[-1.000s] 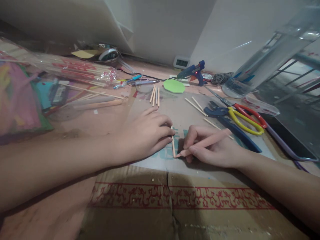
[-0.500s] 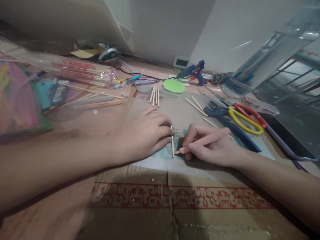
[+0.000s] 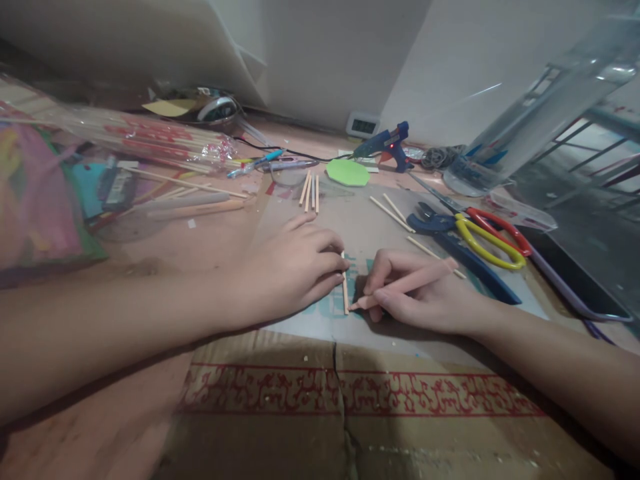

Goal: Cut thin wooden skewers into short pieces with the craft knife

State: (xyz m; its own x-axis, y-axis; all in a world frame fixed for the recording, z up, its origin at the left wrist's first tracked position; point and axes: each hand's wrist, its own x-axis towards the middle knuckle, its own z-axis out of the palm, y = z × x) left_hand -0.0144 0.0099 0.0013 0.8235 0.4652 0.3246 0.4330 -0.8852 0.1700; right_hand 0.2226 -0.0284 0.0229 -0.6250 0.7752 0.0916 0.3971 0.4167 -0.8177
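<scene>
My left hand [image 3: 295,267] lies on the work sheet [image 3: 283,328], its fingers closed against a short wooden stick [image 3: 345,299] that points toward me. In my right hand [image 3: 435,303] is a peach-coloured marker pen [image 3: 417,278], gripped like a pencil. The marker's tip touches or nearly touches the stick's near end. Beyond my left hand several short sticks [image 3: 307,193] lie in a loose row. Past my right hand are a few thinner sticks [image 3: 391,212], blue-handled cutters [image 3: 477,267] and scissors with red and yellow handles [image 3: 493,247].
A blue glue gun [image 3: 385,141] with a red light stands at the back, beside a green paper octagon [image 3: 347,172] and a small digital clock [image 3: 363,124]. Bagged sticks [image 3: 150,137] lie left. A clear cylinder [image 3: 530,113] and a phone [image 3: 575,277] are right. Patterned cardboard [image 3: 260,447] lies in front.
Almost nothing differs. Both hands, the stick and the marker keep their places; the view has shifted very slightly.
</scene>
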